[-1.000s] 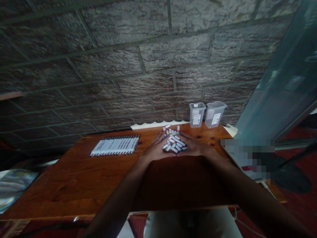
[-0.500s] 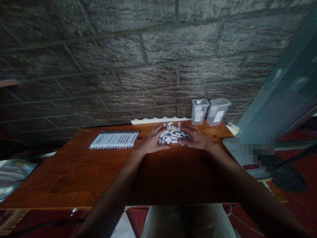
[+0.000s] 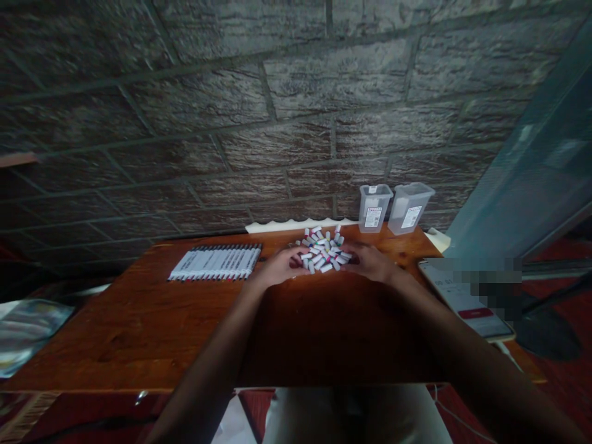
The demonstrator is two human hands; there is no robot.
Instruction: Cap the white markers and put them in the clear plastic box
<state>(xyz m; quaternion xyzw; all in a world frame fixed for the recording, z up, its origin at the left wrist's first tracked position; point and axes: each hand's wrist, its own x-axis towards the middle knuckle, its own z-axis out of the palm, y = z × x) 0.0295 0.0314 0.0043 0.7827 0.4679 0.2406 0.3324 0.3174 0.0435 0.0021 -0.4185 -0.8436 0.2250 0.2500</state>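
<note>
A heap of small white marker caps [image 3: 325, 251] with coloured ends lies on the wooden table, between my two hands. My left hand [image 3: 281, 266] curves against the heap's left side, thumb and fingers apart. On the other side my right hand [image 3: 369, 262] cups the heap's right edge, its fingers partly hidden behind the hand. Neither hand visibly lifts a cap. To the left, several white markers [image 3: 215, 262] lie side by side in a neat row, dark tips toward the wall.
Two clear plastic containers [image 3: 374, 209] with labels stand at the back right by the brick wall [image 3: 217, 111]. A tablet-like device [image 3: 462, 296] lies at the table's right edge. A white wavy strip [image 3: 300, 226] runs along the back. A plastic-wrapped bundle [image 3: 32, 330] is at far left.
Both hands have drawn slightly apart and down the sides of the heap. The caps have shifted and more of them show. The marker row is unchanged.
</note>
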